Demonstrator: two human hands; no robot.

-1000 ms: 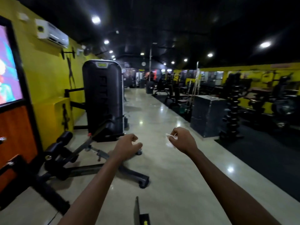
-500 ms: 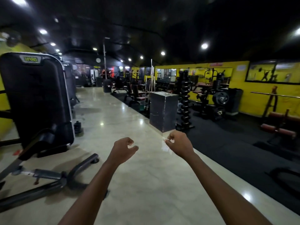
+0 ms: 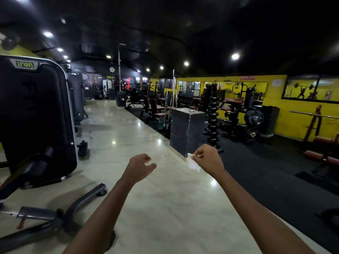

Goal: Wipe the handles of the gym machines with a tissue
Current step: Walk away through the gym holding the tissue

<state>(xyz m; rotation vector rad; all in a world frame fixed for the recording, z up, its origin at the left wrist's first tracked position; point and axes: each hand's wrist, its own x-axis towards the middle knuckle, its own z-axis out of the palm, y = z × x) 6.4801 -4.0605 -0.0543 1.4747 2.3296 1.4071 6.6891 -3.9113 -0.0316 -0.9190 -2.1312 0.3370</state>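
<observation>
My right hand (image 3: 207,158) is held out in front of me and pinches a small white tissue (image 3: 192,163) that hangs below the fingers. Beside it, my left hand (image 3: 140,166) is stretched forward with loosely curled fingers and holds nothing. A black gym machine (image 3: 36,114) with a tall shroud stands at the left, its grey base tubes (image 3: 80,200) lying on the floor. Neither hand touches any machine.
A pale polished floor aisle (image 3: 161,208) runs ahead. A dark box (image 3: 186,131) stands at its right edge, beside a dumbbell rack (image 3: 212,114). Benches, weight plates and machines (image 3: 236,118) fill the black mat area along the yellow wall at right.
The view has swung right, so the black machine now sits at the far left. More of the tissue now shows below my right hand. Both arms stay stretched forward.
</observation>
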